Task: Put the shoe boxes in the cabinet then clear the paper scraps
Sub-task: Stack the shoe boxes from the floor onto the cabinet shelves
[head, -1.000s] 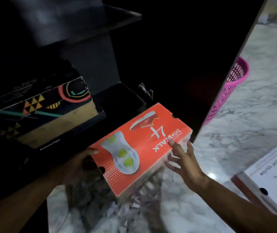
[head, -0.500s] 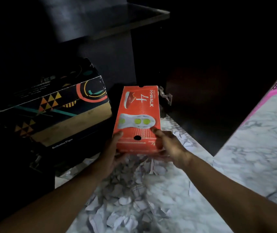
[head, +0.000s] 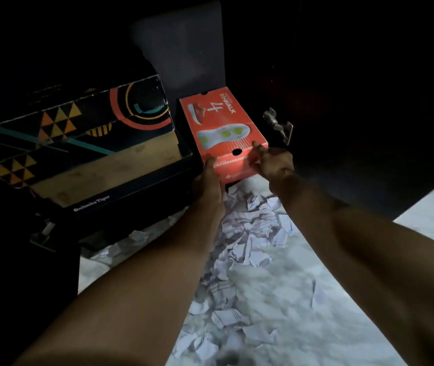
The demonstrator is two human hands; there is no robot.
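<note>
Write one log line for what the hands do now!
both hands | pushing red shoe box into cabinet | paper scraps on floor

Orange shoe box point(head: 221, 128) now pushed deeper into the dark cabinet point(head: 342, 75), far end right up at the back, near end just at the cabinet's front edge; swung from slanted a second ago to lengthwise beside the patterned box point(head: 78, 143); left hand point(head: 208, 180) shifted to the near-left corner; right hand point(head: 273, 161) clamped on the near-right corner; pink basket gone from view.

head view looks down, close.
</note>
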